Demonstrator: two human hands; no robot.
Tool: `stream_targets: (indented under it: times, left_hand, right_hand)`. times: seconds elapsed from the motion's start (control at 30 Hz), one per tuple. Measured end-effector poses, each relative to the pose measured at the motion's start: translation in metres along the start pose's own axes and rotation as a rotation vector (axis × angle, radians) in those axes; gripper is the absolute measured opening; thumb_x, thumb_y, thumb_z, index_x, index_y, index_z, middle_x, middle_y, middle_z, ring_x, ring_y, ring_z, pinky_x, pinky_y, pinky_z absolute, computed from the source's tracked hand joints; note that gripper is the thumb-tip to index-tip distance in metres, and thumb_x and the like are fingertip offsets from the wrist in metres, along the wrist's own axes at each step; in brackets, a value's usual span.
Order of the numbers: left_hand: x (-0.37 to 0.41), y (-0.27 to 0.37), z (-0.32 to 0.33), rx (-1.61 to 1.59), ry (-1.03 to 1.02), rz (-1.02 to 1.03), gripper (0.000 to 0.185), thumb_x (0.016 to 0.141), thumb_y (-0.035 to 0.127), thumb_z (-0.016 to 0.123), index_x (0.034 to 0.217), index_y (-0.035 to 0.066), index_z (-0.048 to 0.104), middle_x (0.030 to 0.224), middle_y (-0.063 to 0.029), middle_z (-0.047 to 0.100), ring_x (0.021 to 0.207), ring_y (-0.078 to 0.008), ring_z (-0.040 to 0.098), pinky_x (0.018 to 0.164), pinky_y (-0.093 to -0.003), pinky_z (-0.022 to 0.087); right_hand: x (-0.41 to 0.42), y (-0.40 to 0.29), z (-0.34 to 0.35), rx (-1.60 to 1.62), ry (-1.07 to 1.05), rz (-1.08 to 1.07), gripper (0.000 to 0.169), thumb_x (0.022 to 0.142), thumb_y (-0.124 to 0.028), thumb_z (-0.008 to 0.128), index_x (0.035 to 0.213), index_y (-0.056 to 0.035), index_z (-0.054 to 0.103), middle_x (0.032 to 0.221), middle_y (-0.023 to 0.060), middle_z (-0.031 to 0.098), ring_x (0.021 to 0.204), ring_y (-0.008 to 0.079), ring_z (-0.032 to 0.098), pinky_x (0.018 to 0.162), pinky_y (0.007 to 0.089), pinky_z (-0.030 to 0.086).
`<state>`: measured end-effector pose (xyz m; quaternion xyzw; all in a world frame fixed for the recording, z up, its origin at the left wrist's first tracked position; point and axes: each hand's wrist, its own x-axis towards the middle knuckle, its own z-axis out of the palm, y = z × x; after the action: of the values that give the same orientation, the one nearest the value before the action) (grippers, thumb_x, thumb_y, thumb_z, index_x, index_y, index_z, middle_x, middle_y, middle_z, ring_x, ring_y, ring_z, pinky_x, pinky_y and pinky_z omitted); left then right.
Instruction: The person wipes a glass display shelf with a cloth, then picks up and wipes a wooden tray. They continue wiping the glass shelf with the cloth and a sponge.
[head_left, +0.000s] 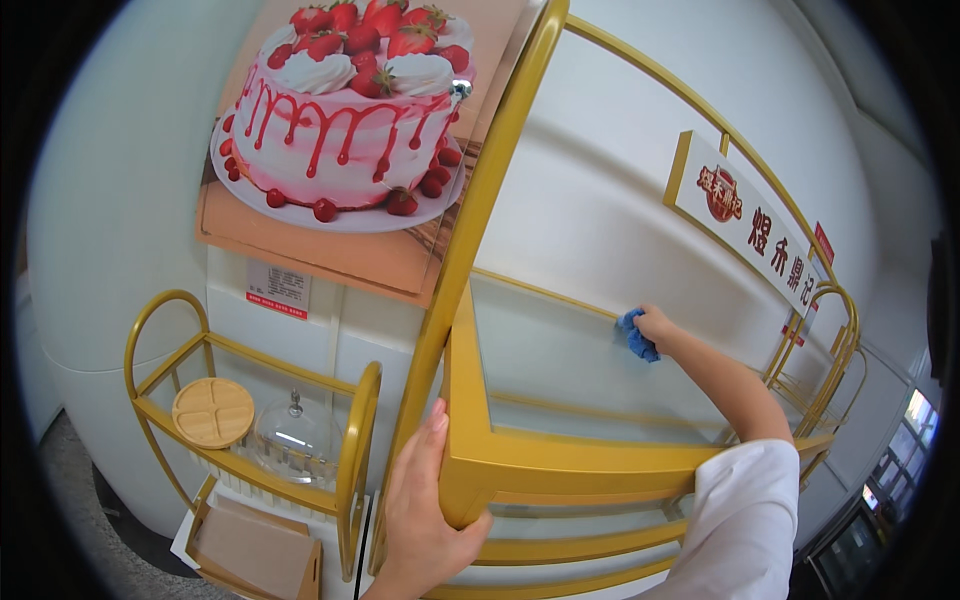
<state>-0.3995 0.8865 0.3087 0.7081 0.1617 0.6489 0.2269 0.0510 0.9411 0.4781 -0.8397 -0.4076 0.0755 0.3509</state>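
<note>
My right hand (654, 328) reaches far across the shelf, gripping a crumpled blue cloth (639, 337). The cloth touches the back part of a glass shelf panel (570, 360), near its thin gold rear rail (547, 291). Closer to me, my left hand (435, 495) is wrapped around the front left corner of the gold metal shelf frame (585, 465). Its thumb lies underneath and its fingers point up along the corner's side. More gold-edged shelves (577, 544) sit below this one.
A gold cart (255, 484) on the left bears a divided wooden plate (213, 412) and a clear dome cover (296, 442). Below it is a wooden tray (255, 540). A cake poster (337, 150) hangs above. A sign with writing (742, 221) is fixed to the upper gold rail (660, 71).
</note>
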Motion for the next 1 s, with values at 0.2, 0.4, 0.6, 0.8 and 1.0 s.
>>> stream_targets:
  times: [0.2, 0.4, 0.6, 0.8, 1.0]
  left_hand:
    - [0.0, -0.008, -0.003, -0.049, 0.022, 0.032, 0.088, 0.062, -0.006, 0.064, 0.143, -0.002, 0.03, 0.145, -0.0216, 0.039, 0.13, -0.0369, 0.043, 0.108, -0.0412, 0.033]
    - [0.0, -0.013, -0.013, -0.086, -0.025, 0.076, 0.091, 0.063, -0.004, 0.068, 0.144, -0.002, 0.028, 0.147, -0.0227, 0.037, 0.132, -0.038, 0.041, 0.108, -0.0417, 0.033]
    - [0.001, -0.013, -0.015, -0.122, -0.046, 0.125, 0.093, 0.06, -0.003, 0.072, 0.143, -0.002, 0.03, 0.147, -0.0242, 0.036, 0.132, -0.039, 0.041, 0.105, -0.0441, 0.035]
    - [0.002, -0.03, 0.0, -0.2, -0.012, 0.175, 0.095, 0.057, -0.003, 0.074, 0.143, -0.003, 0.031, 0.147, -0.0259, 0.035, 0.131, -0.0399, 0.042, 0.103, -0.0445, 0.037]
    - [0.002, -0.028, -0.019, -0.186, -0.019, 0.157, 0.097, 0.058, -0.003, 0.073, 0.144, -0.002, 0.03, 0.148, -0.0236, 0.035, 0.132, -0.0385, 0.04, 0.103, -0.0429, 0.037]
  right_hand:
    - [-0.029, -0.149, -0.047, 0.631, 0.315, -0.72, 0.022, 0.098, -0.011, 0.047, 0.116, -0.0012, 0.053, 0.105, 0.0092, 0.06, 0.095, 0.0176, 0.057, 0.089, 0.0327, 0.046]
    - [-0.092, -0.368, -0.103, 0.536, 0.547, -1.152, 0.038, 0.097, -0.027, 0.052, 0.124, -0.0019, 0.046, 0.102, 0.0115, 0.06, 0.082, 0.018, 0.065, 0.063, 0.0301, 0.056]
    - [-0.055, -0.451, -0.068, -0.234, 0.499, -1.401, 0.023, 0.088, -0.023, 0.058, 0.089, -0.0028, 0.067, 0.097, 0.0084, 0.062, 0.093, 0.0168, 0.056, 0.08, 0.0288, 0.046]
    - [-0.044, -0.362, -0.018, -1.237, 1.14, -2.06, 0.019, 0.092, -0.019, 0.052, 0.097, -0.0052, 0.064, 0.1, 0.012, 0.061, 0.104, 0.0295, 0.053, 0.094, 0.0392, 0.041]
    - [-0.16, -0.24, 0.142, -1.032, 0.288, -1.667, 0.022, 0.092, -0.029, 0.054, 0.106, -0.012, 0.058, 0.098, 0.0081, 0.052, 0.112, 0.0264, 0.049, 0.114, 0.0489, 0.02]
